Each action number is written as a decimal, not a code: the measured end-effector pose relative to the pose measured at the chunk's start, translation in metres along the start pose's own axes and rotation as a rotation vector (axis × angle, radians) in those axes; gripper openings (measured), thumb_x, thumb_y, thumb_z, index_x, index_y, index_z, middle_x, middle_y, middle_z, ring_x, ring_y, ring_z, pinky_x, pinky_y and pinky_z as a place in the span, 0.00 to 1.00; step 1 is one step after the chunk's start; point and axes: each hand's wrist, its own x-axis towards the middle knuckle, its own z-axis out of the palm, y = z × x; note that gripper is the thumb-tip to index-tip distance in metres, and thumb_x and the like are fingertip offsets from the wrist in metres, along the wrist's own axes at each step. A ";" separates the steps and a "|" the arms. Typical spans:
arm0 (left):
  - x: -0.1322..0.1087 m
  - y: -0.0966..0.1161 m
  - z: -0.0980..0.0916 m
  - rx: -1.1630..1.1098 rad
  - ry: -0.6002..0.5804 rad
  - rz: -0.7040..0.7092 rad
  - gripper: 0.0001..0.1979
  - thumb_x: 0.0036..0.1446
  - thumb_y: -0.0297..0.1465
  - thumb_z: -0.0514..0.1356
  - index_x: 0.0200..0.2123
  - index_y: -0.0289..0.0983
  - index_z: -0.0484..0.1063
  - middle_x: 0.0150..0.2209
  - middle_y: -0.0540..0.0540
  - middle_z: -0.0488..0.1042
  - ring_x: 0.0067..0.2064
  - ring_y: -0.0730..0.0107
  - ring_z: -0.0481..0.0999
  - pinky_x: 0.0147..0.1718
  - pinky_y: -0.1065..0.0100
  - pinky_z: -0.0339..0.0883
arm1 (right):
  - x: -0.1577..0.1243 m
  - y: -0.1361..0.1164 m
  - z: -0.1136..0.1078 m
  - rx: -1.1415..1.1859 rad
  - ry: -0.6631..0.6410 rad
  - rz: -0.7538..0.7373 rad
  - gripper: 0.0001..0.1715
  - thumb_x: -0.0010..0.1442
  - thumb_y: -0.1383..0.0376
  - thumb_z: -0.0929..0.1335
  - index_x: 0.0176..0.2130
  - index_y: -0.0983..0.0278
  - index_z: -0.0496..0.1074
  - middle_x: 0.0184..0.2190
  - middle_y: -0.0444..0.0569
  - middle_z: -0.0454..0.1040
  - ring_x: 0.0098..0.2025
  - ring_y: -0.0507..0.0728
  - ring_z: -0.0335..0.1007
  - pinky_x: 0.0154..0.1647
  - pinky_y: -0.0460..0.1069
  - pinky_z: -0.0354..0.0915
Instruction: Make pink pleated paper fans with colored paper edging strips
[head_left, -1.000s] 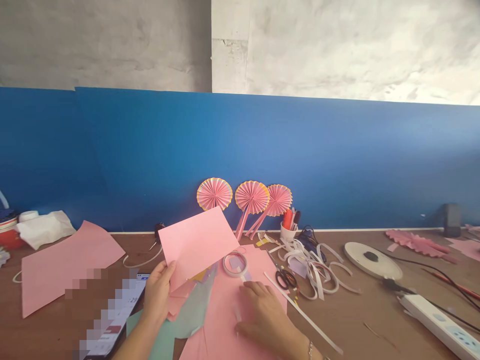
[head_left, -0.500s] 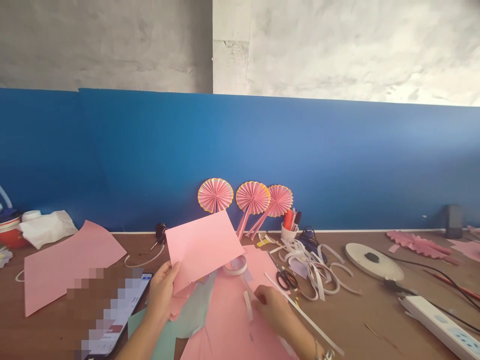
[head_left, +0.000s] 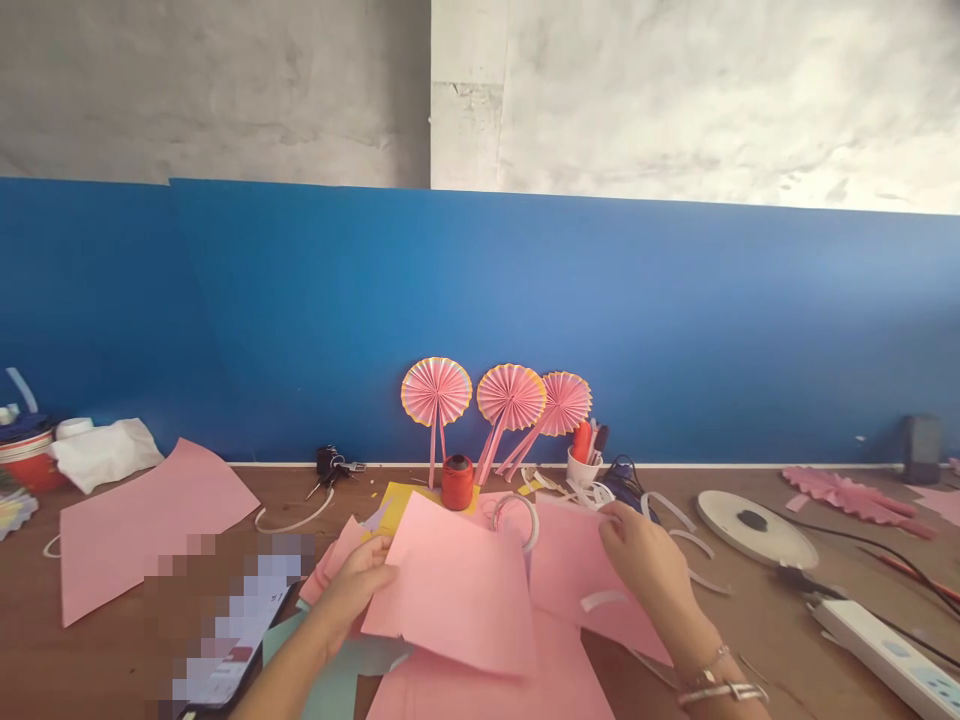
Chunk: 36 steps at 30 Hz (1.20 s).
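Note:
My left hand [head_left: 358, 582] grips the left edge of a pink sheet of paper [head_left: 459, 595], tilted above the pile. At its upper corner, a second pink paper sheet [head_left: 574, 560] is pinched in my right hand [head_left: 646, 562], and a white paper strip [head_left: 604, 600] lies on that sheet. Between the two sheets shows a roll of tape [head_left: 531, 522], partly covered. Beneath lie more pink paper [head_left: 495, 690], yellow paper [head_left: 396, 505] and pale green paper [head_left: 334, 680]. A small red jar [head_left: 457, 484] stands just behind.
Three pink pleated paper fans [head_left: 436, 392] lean on the blue partition [head_left: 337, 300]. A white cup [head_left: 582, 468] holds pens. To the left are a large pink sheet [head_left: 150, 530] and a phone [head_left: 232, 640]; to the right, a round white lid [head_left: 757, 530] and a power strip [head_left: 892, 650].
The left-hand sheet has come down and right, uncovering the red jar and yellow paper. My right hand has moved up and right, lifting another pink sheet, which now hides the scissors.

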 end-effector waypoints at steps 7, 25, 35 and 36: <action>-0.010 -0.007 -0.002 0.304 -0.261 -0.207 0.32 0.38 0.24 0.59 0.52 0.37 0.66 0.24 0.52 0.74 0.26 0.66 0.73 0.23 0.72 0.59 | 0.010 -0.006 -0.004 0.400 0.200 0.071 0.22 0.56 0.65 0.56 0.45 0.63 0.70 0.35 0.52 0.76 0.37 0.60 0.70 0.32 0.48 0.59; -0.001 -0.008 0.005 0.608 -0.046 -0.190 0.35 0.49 0.62 0.38 0.31 0.36 0.63 0.14 0.49 0.70 0.11 0.74 0.62 0.11 0.74 0.41 | -0.026 -0.081 0.062 0.592 -0.760 -0.420 0.14 0.45 0.72 0.63 0.31 0.66 0.77 0.23 0.43 0.71 0.25 0.49 0.62 0.22 0.42 0.54; 0.006 -0.015 0.004 0.636 0.023 -0.079 0.17 0.44 0.47 0.56 0.24 0.41 0.56 0.13 0.58 0.63 0.11 0.80 0.53 0.13 0.74 0.41 | -0.017 -0.070 0.059 0.244 -0.736 -0.455 0.15 0.39 0.74 0.64 0.29 0.64 0.75 0.24 0.41 0.68 0.26 0.50 0.62 0.21 0.42 0.51; 0.006 -0.014 0.004 0.625 0.035 -0.082 0.16 0.44 0.46 0.56 0.23 0.41 0.56 0.13 0.58 0.63 0.11 0.79 0.53 0.13 0.74 0.41 | -0.014 -0.067 0.057 0.228 -0.731 -0.439 0.15 0.38 0.74 0.64 0.28 0.65 0.75 0.23 0.41 0.68 0.26 0.50 0.62 0.21 0.42 0.51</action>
